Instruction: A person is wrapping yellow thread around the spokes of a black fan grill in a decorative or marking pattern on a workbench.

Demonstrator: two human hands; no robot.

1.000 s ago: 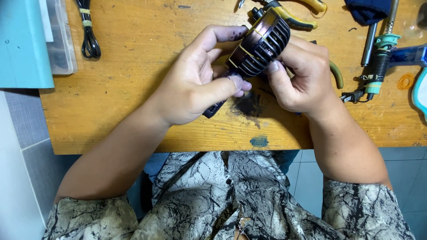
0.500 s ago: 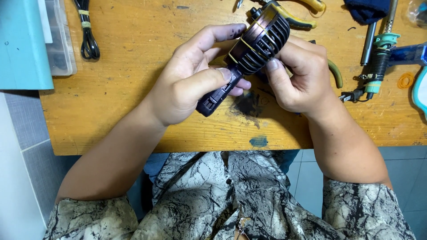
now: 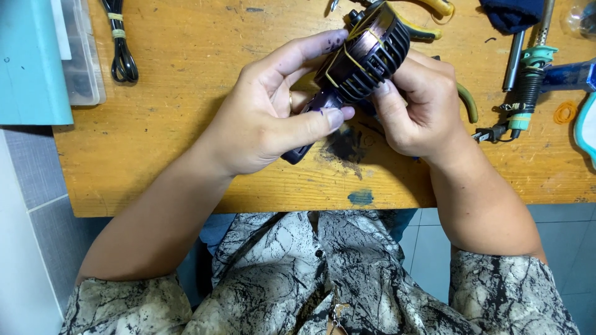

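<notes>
Handheld fan (image 3: 363, 57), dark purple-black plastic, held clear of the wooden workbench (image 3: 186, 136) near the 12 o'clock edge of the view. Its round slotted grille head points toward 1 o'clock; the slim handle (image 3: 304, 144) runs down toward 7 o'clock. A thin yellow rubber band (image 3: 351, 59) is looped across the head, seemingly keeping the two grille halves together.

Left hand (image 3: 267, 118): closed around the handle, thumb pressed across it near the neck, forefinger stretched up along the head's 10 o'clock side. Right hand (image 3: 419, 105): curled against the head from 4 o'clock, thumb tip on the grille ribs, other fingers hidden behind.

Handling, as a judgement: the fan looks light and stiff, a hollow plastic shell. The thin grille ribs would be its weakest part and could bend or snap under a hard pinch; the smooth casing may slip. The handle and the solid rim of the head offer the safest purchase, with the banded halves kept pressed together.

Surroundings: at 1 o'clock of the fan, yellow-handled pliers (image 3: 422, 25); at 3 o'clock, a soldering iron (image 3: 528, 87) with a green collar; at 9 to 10 o'clock, a coiled black cable (image 3: 121, 56) and a clear plastic box (image 3: 84, 56). A dark stain (image 3: 344, 146) marks the bench just under the hands.
</notes>
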